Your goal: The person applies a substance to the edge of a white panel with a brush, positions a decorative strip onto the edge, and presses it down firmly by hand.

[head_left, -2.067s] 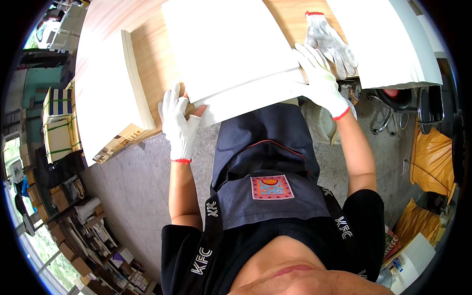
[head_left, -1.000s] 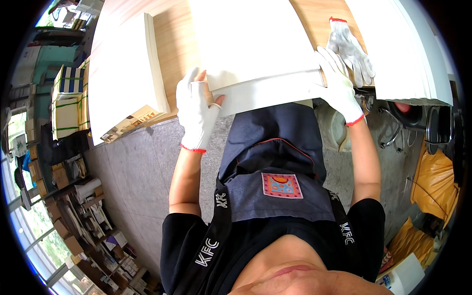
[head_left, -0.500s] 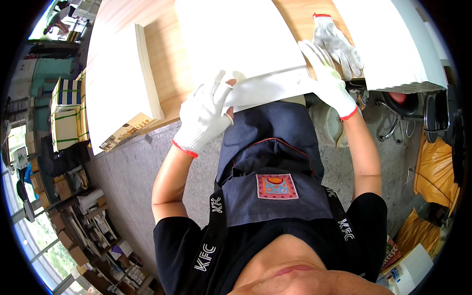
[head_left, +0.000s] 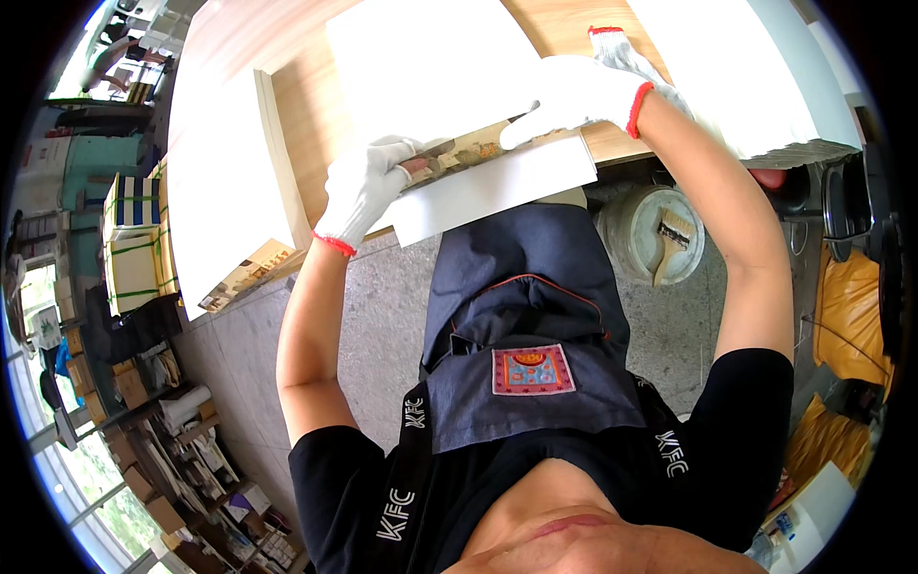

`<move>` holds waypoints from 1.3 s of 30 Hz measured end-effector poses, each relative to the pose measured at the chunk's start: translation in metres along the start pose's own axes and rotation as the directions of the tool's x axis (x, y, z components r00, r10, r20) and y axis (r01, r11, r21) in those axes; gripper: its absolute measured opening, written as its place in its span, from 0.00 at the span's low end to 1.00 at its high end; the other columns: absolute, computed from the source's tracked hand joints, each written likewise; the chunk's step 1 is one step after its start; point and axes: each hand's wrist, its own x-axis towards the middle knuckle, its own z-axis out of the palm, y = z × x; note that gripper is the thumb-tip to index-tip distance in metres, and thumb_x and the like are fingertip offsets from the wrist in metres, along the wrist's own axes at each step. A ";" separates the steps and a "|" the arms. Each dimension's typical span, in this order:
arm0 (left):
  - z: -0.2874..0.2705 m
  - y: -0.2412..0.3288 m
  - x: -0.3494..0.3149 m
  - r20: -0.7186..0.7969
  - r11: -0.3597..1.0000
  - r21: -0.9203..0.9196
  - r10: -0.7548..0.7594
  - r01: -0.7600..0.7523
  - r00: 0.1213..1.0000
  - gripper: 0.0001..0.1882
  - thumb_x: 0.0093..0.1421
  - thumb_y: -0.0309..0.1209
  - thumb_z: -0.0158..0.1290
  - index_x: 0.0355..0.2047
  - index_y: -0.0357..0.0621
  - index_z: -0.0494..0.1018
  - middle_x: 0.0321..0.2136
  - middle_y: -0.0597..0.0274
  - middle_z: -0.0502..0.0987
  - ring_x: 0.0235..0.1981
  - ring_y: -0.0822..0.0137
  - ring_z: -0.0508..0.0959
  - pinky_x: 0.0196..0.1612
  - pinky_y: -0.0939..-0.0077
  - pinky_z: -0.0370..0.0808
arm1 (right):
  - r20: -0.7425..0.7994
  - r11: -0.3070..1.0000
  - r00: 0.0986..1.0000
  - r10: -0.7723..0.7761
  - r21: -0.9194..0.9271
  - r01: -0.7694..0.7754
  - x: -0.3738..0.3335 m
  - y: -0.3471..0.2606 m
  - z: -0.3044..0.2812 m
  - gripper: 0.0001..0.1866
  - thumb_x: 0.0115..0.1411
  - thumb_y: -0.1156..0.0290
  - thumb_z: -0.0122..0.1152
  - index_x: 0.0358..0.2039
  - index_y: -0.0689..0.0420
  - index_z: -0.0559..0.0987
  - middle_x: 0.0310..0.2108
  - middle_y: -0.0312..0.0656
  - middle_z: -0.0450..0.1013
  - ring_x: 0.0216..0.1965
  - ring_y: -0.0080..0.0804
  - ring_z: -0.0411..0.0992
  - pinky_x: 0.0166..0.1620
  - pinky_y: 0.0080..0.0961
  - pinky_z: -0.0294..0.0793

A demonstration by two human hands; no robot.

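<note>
My two gloved hands are at the near edge of a large white sheet (head_left: pixel 430 67) that lies on the wood-grain table (head_left: pixel 304 115), between two pale stacks. The sheet's broad face is plain, smooth and so bright that its surface shows hardly any detail. Along its near side runs a narrow printed band (head_left: pixel 457 156), brown and yellowish with small picture patches, slanting up from left to right. Below the band a plain white strip (head_left: pixel 497 191) juts past the table's edge, its corners square, above my dark apron (head_left: pixel 526 273). My left hand (head_left: pixel 361 187) has the band's left end pinched, thumb and fingers closed on it. My right hand (head_left: pixel 583 91) reaches across the right end with the thumb laid along the band; its fingers are partly hidden, so I cannot tell how tightly they close. The left stack (head_left: pixel 225 182) has a similar picture strip on its near side, and the right stack (head_left: pixel 741 77) rises thick and white. A spare glove (head_left: pixel 636 57) lies just beyond my right wrist. Below the table edge, a brush (head_left: pixel 674 244) rests across a round bucket (head_left: pixel 617 239).
</note>
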 end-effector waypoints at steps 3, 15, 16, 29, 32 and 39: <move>0.005 -0.014 0.007 0.049 0.976 -0.153 -0.149 0.155 0.988 0.11 0.58 0.35 0.63 0.33 0.39 0.81 0.36 0.68 0.81 0.28 0.73 0.77 0.33 0.78 0.74 | -0.010 0.998 1.000 -0.007 -0.061 0.006 -0.007 -0.030 -0.017 0.28 0.55 0.43 0.65 0.40 0.57 0.81 0.33 0.46 0.80 0.35 0.42 0.77 0.42 0.36 0.75; 0.005 -0.026 0.026 0.173 0.987 -0.102 -0.109 0.128 0.979 0.17 0.54 0.34 0.67 0.41 0.42 0.76 0.43 0.63 0.74 0.30 0.69 0.78 0.33 0.73 0.77 | -0.313 0.994 0.943 0.112 0.047 -0.102 -0.005 0.000 0.026 0.26 0.51 0.39 0.67 0.33 0.51 0.81 0.30 0.41 0.79 0.33 0.39 0.77 0.38 0.35 0.75; 0.001 -0.018 0.029 0.165 0.993 -0.088 -0.062 0.077 0.984 0.18 0.54 0.31 0.66 0.44 0.42 0.74 0.46 0.63 0.72 0.31 0.69 0.77 0.32 0.72 0.78 | -0.334 0.994 0.936 0.112 0.048 -0.102 -0.002 0.006 0.033 0.26 0.51 0.39 0.67 0.34 0.50 0.81 0.30 0.41 0.79 0.34 0.39 0.77 0.38 0.35 0.75; -0.018 0.042 0.119 0.804 0.735 0.342 0.095 -0.586 0.588 0.32 0.49 0.27 0.67 0.55 0.60 0.70 0.52 0.59 0.71 0.42 0.55 0.81 0.39 0.69 0.82 | -0.828 0.975 0.554 -0.091 -0.187 -0.120 -0.032 0.033 0.029 0.13 0.61 0.59 0.61 0.44 0.50 0.80 0.43 0.37 0.77 0.40 0.34 0.75 0.44 0.32 0.75; -0.019 0.048 0.120 0.819 0.763 0.297 0.104 -0.573 0.564 0.32 0.50 0.26 0.66 0.56 0.60 0.70 0.52 0.58 0.71 0.42 0.56 0.81 0.39 0.69 0.82 | -0.782 0.693 0.613 0.111 -0.381 -0.612 -0.060 0.083 0.032 0.17 0.60 0.66 0.60 0.50 0.48 0.77 0.46 0.36 0.75 0.46 0.38 0.74 0.50 0.36 0.75; -0.003 0.025 0.127 0.778 0.650 0.265 0.293 -0.713 0.556 0.45 0.44 0.31 0.71 0.64 0.68 0.66 0.57 0.58 0.72 0.50 0.56 0.79 0.51 0.65 0.78 | -0.535 0.804 0.622 -0.572 -0.518 0.293 -0.070 0.030 0.028 0.15 0.53 0.69 0.64 0.44 0.49 0.82 0.44 0.38 0.76 0.47 0.37 0.74 0.51 0.36 0.72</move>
